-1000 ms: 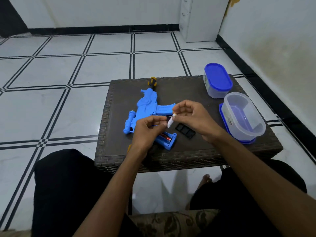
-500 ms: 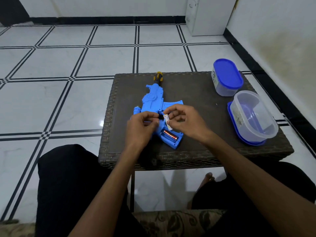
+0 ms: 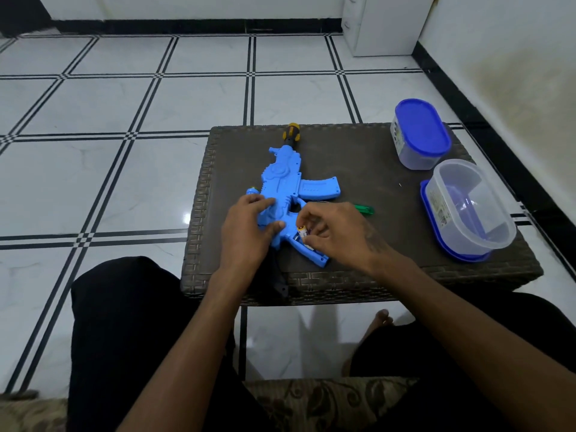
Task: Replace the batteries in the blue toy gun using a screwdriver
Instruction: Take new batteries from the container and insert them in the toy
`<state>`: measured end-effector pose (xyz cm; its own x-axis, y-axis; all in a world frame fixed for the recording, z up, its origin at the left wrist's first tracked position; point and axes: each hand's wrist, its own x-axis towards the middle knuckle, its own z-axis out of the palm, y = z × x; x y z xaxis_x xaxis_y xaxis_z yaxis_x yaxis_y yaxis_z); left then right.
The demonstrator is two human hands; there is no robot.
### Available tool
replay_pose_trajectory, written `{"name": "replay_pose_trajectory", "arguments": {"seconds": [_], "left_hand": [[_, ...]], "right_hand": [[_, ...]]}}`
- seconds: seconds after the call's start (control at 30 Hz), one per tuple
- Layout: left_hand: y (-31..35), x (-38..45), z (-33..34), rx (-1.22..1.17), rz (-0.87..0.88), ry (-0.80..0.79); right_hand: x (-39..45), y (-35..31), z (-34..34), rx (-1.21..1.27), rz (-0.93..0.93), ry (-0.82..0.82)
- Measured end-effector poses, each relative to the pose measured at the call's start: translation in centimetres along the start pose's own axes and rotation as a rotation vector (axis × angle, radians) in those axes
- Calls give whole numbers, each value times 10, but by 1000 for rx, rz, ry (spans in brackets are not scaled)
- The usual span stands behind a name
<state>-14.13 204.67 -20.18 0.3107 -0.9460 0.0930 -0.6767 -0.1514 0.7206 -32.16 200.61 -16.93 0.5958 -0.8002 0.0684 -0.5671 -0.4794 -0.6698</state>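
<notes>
Head view: dark woven bench [image 3: 358, 169] on a white tiled floor, carrying everything. At its right side, an open clear tub [image 3: 467, 207] resting on its blue lid, and a shut blue-lidded tub [image 3: 420, 135] behind it. Near the middle, blue toy gun [image 3: 286, 194] lying flat, grip toward the near edge. Left hand [image 3: 246, 235] spread over the gun's body, fingers pressing it down, not wrapped round it. Right hand [image 3: 333, 235] now lowered onto the grip, where half a second ago held just above it; fingers pinched shut on a small white battery [image 3: 302, 232], its end touching the open battery bay. Likely meaning: battery being seated, cover not yet refitted. Smaller still: green screwdriver [image 3: 364, 209] lying just beyond the right hand, untouched; yellow-and-black handle [image 3: 291, 132] past the muzzle.
</notes>
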Motion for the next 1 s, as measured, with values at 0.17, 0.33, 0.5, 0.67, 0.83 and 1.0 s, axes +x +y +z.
{"name": "replay_pose_trajectory", "arguments": {"seconds": [0.17,0.33,0.5,0.67,0.83,1.0], "left_hand": [[-1,0,1,-12,-4,6],[1,-1,1,-17,-14,23],[1,-1,2,-13,-13,31],[1,0,3,-27,-29,24],[-1,1,3,-34,-39,35],[0,1,4,-25,-39,38]], "right_hand": [[-1,-1,1,-140,-74,-26],[1,2,4,-247,-144,-51],[2,2,2,-293,-203,-99],[4,5,1,-356,-236,-162],[1,12,8,-458,-311,-164],[-3,17,9,-464,-347,-148]]}}
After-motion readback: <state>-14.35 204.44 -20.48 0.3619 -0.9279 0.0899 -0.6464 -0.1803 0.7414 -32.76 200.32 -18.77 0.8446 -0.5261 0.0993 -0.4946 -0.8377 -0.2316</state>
